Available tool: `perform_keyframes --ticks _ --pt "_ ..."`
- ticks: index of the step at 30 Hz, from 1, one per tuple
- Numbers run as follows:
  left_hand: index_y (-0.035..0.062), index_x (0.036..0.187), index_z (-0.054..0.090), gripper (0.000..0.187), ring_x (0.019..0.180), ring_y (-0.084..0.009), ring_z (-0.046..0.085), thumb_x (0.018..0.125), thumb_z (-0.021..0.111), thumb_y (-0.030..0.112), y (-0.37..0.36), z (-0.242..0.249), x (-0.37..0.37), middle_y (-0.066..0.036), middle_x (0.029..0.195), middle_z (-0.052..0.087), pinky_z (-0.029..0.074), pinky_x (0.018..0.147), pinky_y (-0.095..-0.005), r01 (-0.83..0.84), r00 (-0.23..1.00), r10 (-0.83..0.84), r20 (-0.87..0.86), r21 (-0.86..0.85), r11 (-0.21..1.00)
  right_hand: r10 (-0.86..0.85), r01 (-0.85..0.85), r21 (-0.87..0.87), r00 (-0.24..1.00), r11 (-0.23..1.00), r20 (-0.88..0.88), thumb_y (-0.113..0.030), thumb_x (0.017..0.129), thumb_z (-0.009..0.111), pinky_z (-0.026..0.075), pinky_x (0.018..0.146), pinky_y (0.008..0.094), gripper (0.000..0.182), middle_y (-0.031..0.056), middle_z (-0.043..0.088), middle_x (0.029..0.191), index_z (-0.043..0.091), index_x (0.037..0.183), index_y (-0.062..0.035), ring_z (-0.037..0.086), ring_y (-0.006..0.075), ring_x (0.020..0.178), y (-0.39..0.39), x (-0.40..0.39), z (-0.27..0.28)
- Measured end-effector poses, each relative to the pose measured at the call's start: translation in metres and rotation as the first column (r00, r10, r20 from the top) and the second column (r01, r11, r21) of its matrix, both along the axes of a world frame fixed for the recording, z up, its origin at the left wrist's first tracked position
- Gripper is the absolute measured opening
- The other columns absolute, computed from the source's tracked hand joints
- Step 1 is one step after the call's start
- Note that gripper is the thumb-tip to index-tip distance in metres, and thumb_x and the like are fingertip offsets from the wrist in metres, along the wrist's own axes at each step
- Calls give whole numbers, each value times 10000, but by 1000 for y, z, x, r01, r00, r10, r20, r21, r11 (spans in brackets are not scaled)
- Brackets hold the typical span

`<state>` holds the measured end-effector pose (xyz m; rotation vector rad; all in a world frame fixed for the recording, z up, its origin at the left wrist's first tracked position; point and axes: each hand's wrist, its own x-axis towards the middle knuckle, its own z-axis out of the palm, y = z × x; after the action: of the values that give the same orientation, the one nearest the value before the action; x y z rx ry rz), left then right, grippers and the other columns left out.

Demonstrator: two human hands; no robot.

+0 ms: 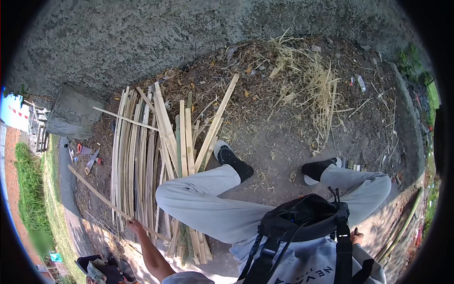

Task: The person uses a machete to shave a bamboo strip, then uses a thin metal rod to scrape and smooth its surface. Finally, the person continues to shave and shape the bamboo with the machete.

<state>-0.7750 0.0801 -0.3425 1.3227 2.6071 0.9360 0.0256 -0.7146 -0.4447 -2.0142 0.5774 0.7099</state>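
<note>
The left hand (134, 225) is closed around a long thin pale bamboo strip (109, 203) whose axis runs from the grip up toward ten o'clock. The pile of split pale bamboo slats (142, 156) lies just beside it at twelve o'clock, its slats running toward twelve to one o'clock. The right hand (355, 236) — far off at three o'clock, mostly hidden behind the black waist bag (307, 215) — I cannot tell whether it grips anything; no containers show.

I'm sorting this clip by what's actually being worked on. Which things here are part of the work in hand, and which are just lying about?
In hand:
left hand, gripping a long bamboo strip
pile of split bamboo strips beside it

Lying about:
dry straw
tools on the ground
concrete block
black bag on the lap
right hand, mostly hidden, grip unclear
</note>
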Motion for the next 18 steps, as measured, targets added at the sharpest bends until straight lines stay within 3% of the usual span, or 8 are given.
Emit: perform_keyframes --ticks 1,2,4,7,8,12,15,18 --pt "-41 775 504 303 573 -248 437 875 669 192 -6 20 2 -111 608 477 370 573 -430 -47 999 47 -24 -6 999 -57 60 73 998 996 -38 -43 853 508 357 469 329 244 23 444 632 451 616 -42 417 151 570 -17 -1 -8" --pt "-34 751 484 327 571 -244 422 866 679 202 -12 34 -3 -103 602 460 365 573 -426 -10 999 12 -42 33 999 -14 39 -102 973 994 231 114 692 411 445 543 234 134 73 443 748 480 790 56 501 150 615 12 -8 14" --pt "-19 704 444 379 566 -235 392 849 699 221 -28 52 -17 -87 589 424 355 573 -418 59 995 -50 -84 108 992 32 6 -110 939 994 343 125 691 402 444 536 238 121 63 437 748 457 763 44 475 152 586 9 -6 13" --pt "-11 672 431 411 574 -225 379 826 722 234 -45 66 -32 -85 594 436 357 585 -413 -5 979 64 -191 294 956 -73 113 -74 909 991 409 122 699 405 447 532 242 119 62 442 746 461 762 37 475 153 585 19 -6 14" --pt "0 639 420 434 578 -217 371 815 737 238 -50 72 -35 -77 582 434 355 591 -410 -131 968 183 -171 278 952 -111 154 -67 900 986 422 122 702 406 448 531 244 119 62 443 746 462 761 35 475 153 584 27 -3 13" --pt "5 603 413 514 564 -236 354 791 768 327 -63 77 -56 -83 543 416 351 591 -421 -79 985 123 -124 313 946 -276 292 43 830 955 484 118 713 411 452 527 251 118 60 449 744 467 760 26 474 153 583 53 8 29" --pt "5 600 445 504 560 -233 362 778 782 334 -71 82 -53 -78 542 443 350 585 -412 -125 919 214 -331 271 954 -405 382 159 746 910 528 116 722 415 455 523 256 118 59 453 743 471 759 19 474 154 582 66 24 51" --pt "30 700 610 379 560 -233 468 800 756 365 -78 79 -53 -90 609 579 389 591 -414 -163 964 227 -138 370 915 -533 464 274 642 842 551 113 730 418 459 519 261 119 58 458 742 475 759 12 474 154 581 84 42 75"
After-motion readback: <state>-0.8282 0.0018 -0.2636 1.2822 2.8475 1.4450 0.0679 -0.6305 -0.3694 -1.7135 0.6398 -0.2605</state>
